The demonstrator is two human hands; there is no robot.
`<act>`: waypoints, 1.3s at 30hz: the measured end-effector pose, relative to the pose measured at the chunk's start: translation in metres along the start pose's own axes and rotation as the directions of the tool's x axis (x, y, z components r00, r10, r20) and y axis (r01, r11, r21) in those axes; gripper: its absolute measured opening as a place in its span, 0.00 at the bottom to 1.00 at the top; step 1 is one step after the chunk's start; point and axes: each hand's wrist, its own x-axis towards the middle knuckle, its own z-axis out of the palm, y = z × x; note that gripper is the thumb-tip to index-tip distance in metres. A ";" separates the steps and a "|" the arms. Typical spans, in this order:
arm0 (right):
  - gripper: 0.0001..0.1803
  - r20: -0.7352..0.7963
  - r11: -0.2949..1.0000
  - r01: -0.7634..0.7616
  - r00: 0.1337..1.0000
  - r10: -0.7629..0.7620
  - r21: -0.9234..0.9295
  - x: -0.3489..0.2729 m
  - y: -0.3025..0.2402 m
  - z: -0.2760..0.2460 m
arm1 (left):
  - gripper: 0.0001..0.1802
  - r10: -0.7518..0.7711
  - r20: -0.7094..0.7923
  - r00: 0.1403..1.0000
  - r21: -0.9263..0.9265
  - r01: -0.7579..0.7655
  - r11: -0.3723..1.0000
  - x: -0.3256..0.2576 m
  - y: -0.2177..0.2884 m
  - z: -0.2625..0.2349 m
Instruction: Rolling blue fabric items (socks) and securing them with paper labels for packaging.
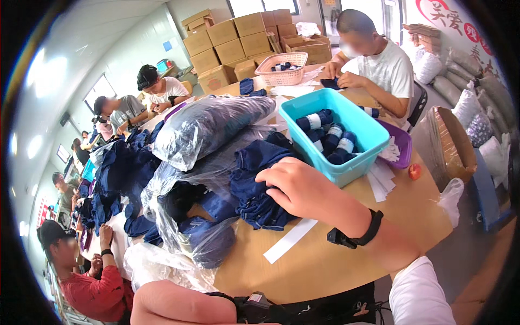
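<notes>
Navy cloth stack (259, 184): a pile of folded dark-blue pieces lies near the middle of the surface, half on an opened clear plastic bag, just left of the teal bin.
Right hand (295, 187): comes in from the lower right, lies palm down on the right side of the stack, fingers curled onto the top piece; whether it pinches the cloth I cannot tell.
Left hand: out of sight; only the left forearm (181, 303) shows along the near edge, with a dark strap at the wrist.
Paper strip (290, 240): one white strip lies flat just near of the stack, on bare wood.
Teal bin (374, 142): one, just right of the hand, holding several rolled navy bundles with white bands.
Plastic bags (208, 124): two show, a full one far left of the stack and the opened one under it.
Surface (346, 260): round wooden edge curves near and right; the open wood lies near and right of the stack, the left side is crowded.
Pink basket (281, 67): one, at the far side.
Purple tray (403, 146): one, right of the bin, with white slips.
</notes>
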 end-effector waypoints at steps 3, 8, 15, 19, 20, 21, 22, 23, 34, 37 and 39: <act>0.19 0.122 0.999 -0.032 0.992 0.031 0.005 -0.007 0.016 0.023 | 0.11 -0.176 -0.378 0.909 0.028 0.201 0.979 0.005 0.030 0.038; 0.25 0.148 0.991 -0.051 0.987 0.069 -0.123 -0.012 0.015 0.029 | 0.11 -0.349 -0.431 0.832 -0.081 0.349 0.934 0.003 0.041 0.025; 0.17 0.019 0.996 -0.056 0.998 0.058 -0.066 -0.011 0.022 0.055 | 0.09 -0.260 -0.328 0.908 -0.095 0.242 0.966 -0.001 0.031 0.016; 0.10 0.018 0.995 -0.102 0.995 0.101 0.004 -0.007 0.030 0.051 | 0.08 -0.245 -0.311 0.918 -0.096 0.226 0.969 0.001 0.032 0.017; 0.10 0.018 0.995 -0.101 0.995 0.101 0.005 -0.005 0.032 0.049 | 0.09 -0.250 -0.308 0.918 -0.109 0.227 0.968 0.001 0.032 0.017; 0.09 -0.038 0.990 -0.121 0.992 0.124 0.070 -0.002 0.032 0.047 | 0.09 -0.251 -0.308 0.918 -0.109 0.228 0.968 0.002 0.032 0.018; 0.08 -0.092 0.981 -0.137 0.984 0.150 0.137 -0.001 0.031 0.044 | 0.09 -0.274 -0.308 0.911 -0.159 0.235 0.959 0.002 0.031 0.018; 0.08 -0.167 0.973 -0.134 0.972 0.166 0.187 0.002 0.027 0.042 | 0.10 -0.296 -0.307 0.905 -0.208 0.240 0.948 0.002 0.030 0.019; 0.13 -0.144 0.592 -0.223 0.849 0.508 0.774 0.018 0.001 0.002 | 0.09 -0.202 -0.464 0.862 -0.316 0.052 0.947 0.003 0.009 0.049; 0.14 -0.057 0.478 -0.246 0.843 0.534 0.843 0.019 -0.013 -0.024 | 0.10 -0.157 -0.478 0.864 -0.381 -0.042 0.924 0.003 0.001 0.056; 0.16 -0.027 0.399 -0.236 0.832 0.554 0.886 0.020 -0.021 -0.040 | 0.11 -0.116 -0.514 0.850 -0.389 -0.110 0.915 0.007 -0.003 0.063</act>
